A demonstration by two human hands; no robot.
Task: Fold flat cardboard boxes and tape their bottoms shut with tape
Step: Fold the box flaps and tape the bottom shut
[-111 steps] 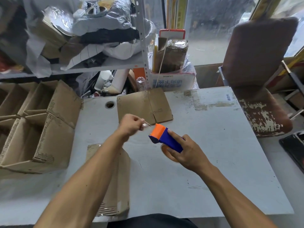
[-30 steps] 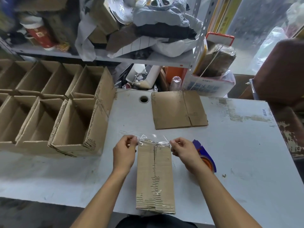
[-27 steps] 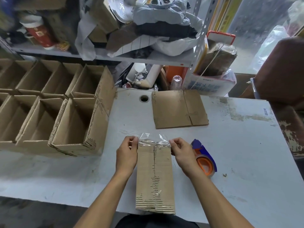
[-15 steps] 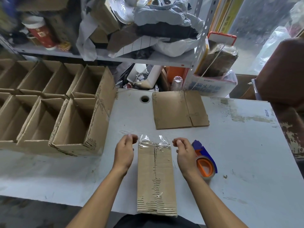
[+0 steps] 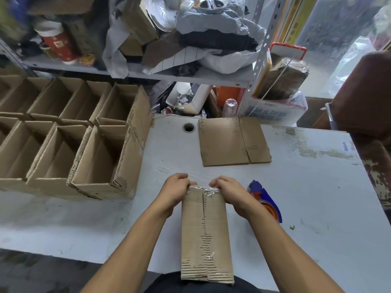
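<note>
A folded cardboard box [image 5: 205,233] stands before me with its closed bottom flaps facing up and clear tape along the seam. My left hand [image 5: 174,191] and my right hand [image 5: 229,192] clasp the box's far end from either side, fingers curled over the far corners where the clear tape [image 5: 204,188] wraps the edge. A blue and orange tape dispenser [image 5: 267,200] lies on the table just right of my right hand. A flat cardboard box [image 5: 232,141] lies farther back on the table.
Several folded open boxes [image 5: 101,157] stand in rows at the left. The grey table [image 5: 317,197] has a cable hole [image 5: 188,127] near its back edge. A cluttered shelf [image 5: 169,75] stands behind, and a brown chair [image 5: 366,98] at the right.
The tape went from the dispenser onto the box's seam. In the last half second both hands closed in on the far end and pressed the loose tape ends down over it.
</note>
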